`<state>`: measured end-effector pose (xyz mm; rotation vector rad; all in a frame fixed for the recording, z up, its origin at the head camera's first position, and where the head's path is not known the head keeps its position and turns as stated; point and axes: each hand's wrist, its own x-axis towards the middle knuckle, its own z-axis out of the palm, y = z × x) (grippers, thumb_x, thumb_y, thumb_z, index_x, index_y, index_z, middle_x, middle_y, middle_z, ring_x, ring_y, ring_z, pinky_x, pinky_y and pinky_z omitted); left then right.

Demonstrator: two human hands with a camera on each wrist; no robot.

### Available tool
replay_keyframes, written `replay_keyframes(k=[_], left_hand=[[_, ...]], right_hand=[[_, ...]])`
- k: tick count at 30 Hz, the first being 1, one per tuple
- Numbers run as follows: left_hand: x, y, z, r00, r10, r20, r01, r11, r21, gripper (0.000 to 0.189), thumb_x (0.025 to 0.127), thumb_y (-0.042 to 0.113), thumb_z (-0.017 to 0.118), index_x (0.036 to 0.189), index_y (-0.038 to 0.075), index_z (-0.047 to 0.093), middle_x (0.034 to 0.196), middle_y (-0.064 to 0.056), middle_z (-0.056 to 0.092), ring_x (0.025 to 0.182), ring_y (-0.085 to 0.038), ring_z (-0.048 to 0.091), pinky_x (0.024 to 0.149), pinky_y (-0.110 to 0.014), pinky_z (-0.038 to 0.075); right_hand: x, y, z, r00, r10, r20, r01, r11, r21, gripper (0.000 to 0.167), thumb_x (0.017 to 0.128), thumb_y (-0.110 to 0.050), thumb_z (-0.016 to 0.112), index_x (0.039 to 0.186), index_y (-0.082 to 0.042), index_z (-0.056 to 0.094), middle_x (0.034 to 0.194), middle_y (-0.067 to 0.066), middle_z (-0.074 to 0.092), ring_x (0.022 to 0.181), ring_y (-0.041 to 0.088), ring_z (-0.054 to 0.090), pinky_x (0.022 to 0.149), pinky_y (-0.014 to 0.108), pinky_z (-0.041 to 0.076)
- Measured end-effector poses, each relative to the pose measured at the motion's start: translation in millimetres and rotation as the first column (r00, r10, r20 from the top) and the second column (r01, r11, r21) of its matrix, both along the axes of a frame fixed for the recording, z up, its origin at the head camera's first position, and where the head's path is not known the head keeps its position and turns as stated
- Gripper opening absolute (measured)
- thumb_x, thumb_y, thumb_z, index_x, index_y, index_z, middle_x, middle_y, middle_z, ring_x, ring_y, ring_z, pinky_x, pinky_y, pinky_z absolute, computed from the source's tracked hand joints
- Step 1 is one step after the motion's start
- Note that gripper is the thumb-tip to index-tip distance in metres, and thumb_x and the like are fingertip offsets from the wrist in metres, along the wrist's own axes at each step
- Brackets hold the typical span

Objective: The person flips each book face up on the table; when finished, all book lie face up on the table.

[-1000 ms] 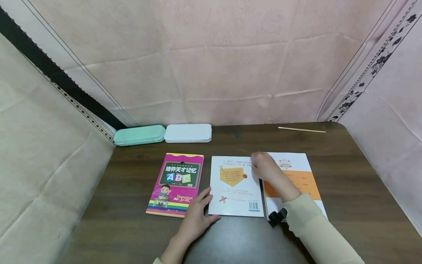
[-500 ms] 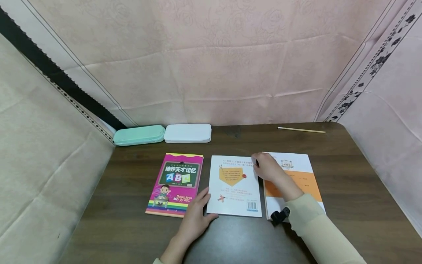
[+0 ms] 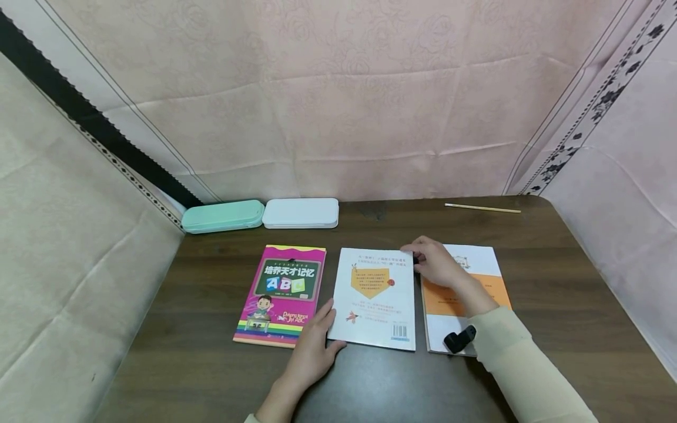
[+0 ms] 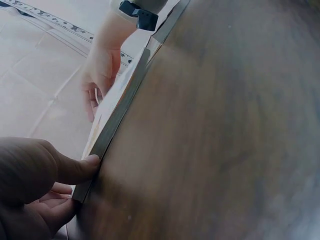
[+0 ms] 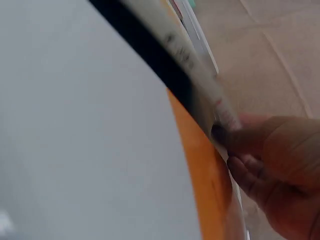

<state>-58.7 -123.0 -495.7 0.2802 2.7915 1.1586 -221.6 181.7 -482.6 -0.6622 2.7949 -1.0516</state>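
Observation:
A white book (image 3: 375, 299) with an orange panel and a barcode lies flat on the table between two other books. At its near left corner is my left hand (image 3: 312, 346), fingers fairly straight along the left edge and the thumb against the near edge. My right hand (image 3: 435, 261) grips the far right corner with bent fingers. In the right wrist view the fingertips of the right hand (image 5: 280, 170) meet the book's edge. To the left lies a pink ABC book (image 3: 285, 294); to the right, a white-and-orange book (image 3: 444, 329) sits partly under my right forearm.
At the table's far edge stand a mint green case (image 3: 224, 217) and a white case (image 3: 301, 213), side by side. A thin stick (image 3: 482, 208) lies at the far right. Pale patterned cloth (image 3: 338, 117) hangs around the table (image 3: 555, 282).
The middle book has slid slightly left and turned a little, away from the white-and-orange book. My left hand has shifted a bit left with it. My right hand's fingers have extended at the corner.

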Motion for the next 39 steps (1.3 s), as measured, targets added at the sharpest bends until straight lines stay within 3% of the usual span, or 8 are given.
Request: replay_keyframes(k=[7,11,15,20,24,27,31,39], left_hand=[[-0.2,1.2,-0.6,1.000,0.008,-0.008,-0.008,1.000,-0.019,0.072,0.085,0.013,0.083,0.145,-0.008,0.048,0.158,-0.019,0.039,0.143,-0.037,0.039,0.113,-0.051,0.038],[1.1,1.9,-1.3,0.997,0.011,-0.070,-0.012,1.000,-0.009,0.062,0.087,0.006,0.079,0.142,-0.008,0.053,0.153,-0.020,0.046,0.139,-0.038,0.045,0.111,-0.051,0.040],[2.7,0.9,-2.2,0.988,0.042,-0.145,-0.041,0.999,0.012,0.051,0.090,-0.001,0.073,0.138,-0.005,0.058,0.146,-0.020,0.053,0.134,-0.037,0.051,0.109,-0.050,0.043],[1.8,-1.4,2.4,0.979,0.084,-0.185,-0.076,0.996,0.048,0.046,0.093,-0.004,0.068,0.138,-0.002,0.059,0.142,-0.017,0.058,0.132,-0.032,0.055,0.107,-0.047,0.046],[0.4,-2.7,9.3,0.971,0.105,-0.215,-0.082,0.990,0.115,0.043,0.095,-0.005,0.065,0.137,-0.002,0.060,0.137,-0.017,0.062,0.128,-0.031,0.058,0.103,-0.046,0.049],[-0.4,-3.2,12.3,0.966,0.115,-0.233,-0.075,0.982,0.173,0.041,0.095,-0.008,0.064,0.135,-0.002,0.062,0.132,-0.017,0.065,0.118,-0.027,0.065,0.097,-0.043,0.054],[0.1,-3.8,15.3,0.964,0.119,-0.237,-0.064,0.972,0.227,0.039,0.095,-0.008,0.063,0.133,0.002,0.064,0.124,-0.015,0.069,0.107,-0.020,0.069,0.089,-0.039,0.058],[3.0,-3.6,19.2,0.986,0.077,-0.146,-0.035,0.961,0.274,0.033,0.101,0.007,0.061,0.134,0.003,0.063,0.129,-0.011,0.068,0.118,-0.019,0.064,0.094,-0.043,0.056]], right_hand=[[-1.6,15,13.4,0.996,0.086,0.001,-0.085,0.991,-0.101,0.043,0.093,0.002,0.070,0.135,-0.004,0.065,0.136,0.016,0.060,0.116,0.033,0.062,0.088,0.043,0.059],[-3.1,18,17.8,0.992,0.116,-0.043,-0.122,0.979,-0.166,0.039,0.092,0.003,0.071,0.130,-0.006,0.068,0.136,0.014,0.062,0.121,0.034,0.061,0.090,0.045,0.058],[-3.8,17,22.6,0.988,0.129,-0.081,-0.144,0.966,-0.215,0.034,0.094,0.001,0.069,0.124,-0.012,0.067,0.137,0.010,0.062,0.117,0.030,0.064,0.091,0.048,0.057],[3.0,4,46.1,0.980,0.166,-0.110,-0.193,0.929,-0.315,0.024,0.096,0.005,0.063,0.120,-0.001,0.061,0.137,0.019,0.060,0.110,0.034,0.067,0.087,0.045,0.059],[-1.2,-2,54.4,0.962,0.181,-0.203,-0.244,0.905,-0.348,0.024,0.095,0.012,0.061,0.118,0.005,0.059,0.126,0.023,0.065,0.096,0.033,0.070,0.077,0.033,0.061],[-5.4,-4,58.0,0.957,0.159,-0.244,-0.236,0.914,-0.329,0.023,0.095,0.008,0.063,0.117,0.000,0.061,0.116,0.018,0.069,0.092,0.030,0.071,0.076,0.025,0.058],[-4.7,-7,68.7,0.959,0.126,-0.254,-0.203,0.930,-0.307,0.020,0.095,0.001,0.067,0.114,-0.006,0.063,0.102,0.010,0.072,0.086,0.028,0.071,0.073,0.025,0.058],[-3.2,-11,81.9,0.968,0.074,-0.241,-0.147,0.943,-0.298,0.020,0.095,-0.008,0.071,0.113,-0.011,0.063,0.095,0.005,0.072,0.078,0.027,0.069,0.063,0.027,0.057]])
